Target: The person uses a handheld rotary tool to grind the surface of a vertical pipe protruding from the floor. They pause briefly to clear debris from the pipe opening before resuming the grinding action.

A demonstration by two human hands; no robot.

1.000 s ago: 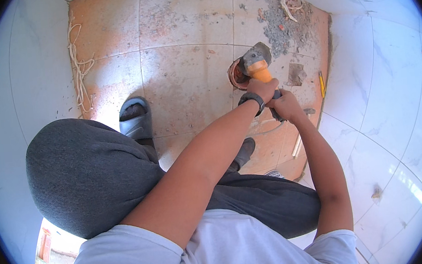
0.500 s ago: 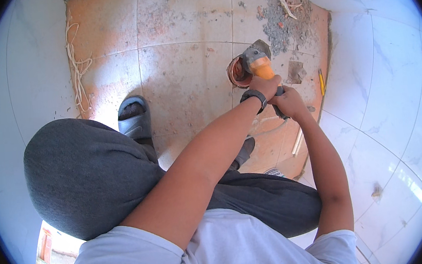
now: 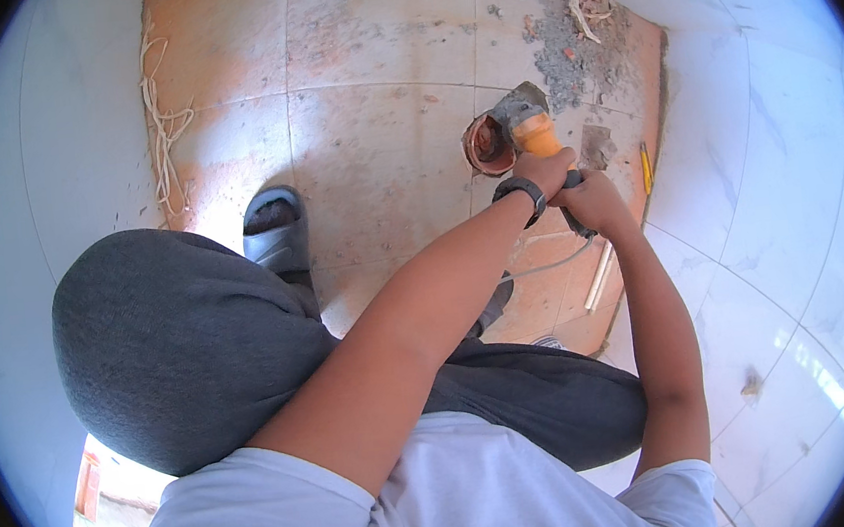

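An orange angle grinder (image 3: 536, 135) with a grey head leans at the right rim of a round reddish hole (image 3: 488, 145) in the tiled floor. My left hand (image 3: 542, 169), with a black band at its wrist, is closed around the grinder's body just behind the orange part. Behind it, my right hand (image 3: 592, 200) grips the dark rear handle. A thin grey cord (image 3: 548, 268) trails from the handle end toward my foot. The grinder's disc cannot be made out clearly beside the hole.
Grey rubble (image 3: 575, 64) and a whitish tangled strip (image 3: 583, 10) lie beyond the grinder. A yellow cutter knife (image 3: 647, 169) and pale sticks (image 3: 600, 278) lie along the right wall. White cords (image 3: 164, 135) run beside the left wall. My sandalled foot (image 3: 277, 234) stands left.
The whole view has shifted slightly, with the scene sliding right. Both hands keep their hold on the grinder at the hole's rim, and more of the cord shows.
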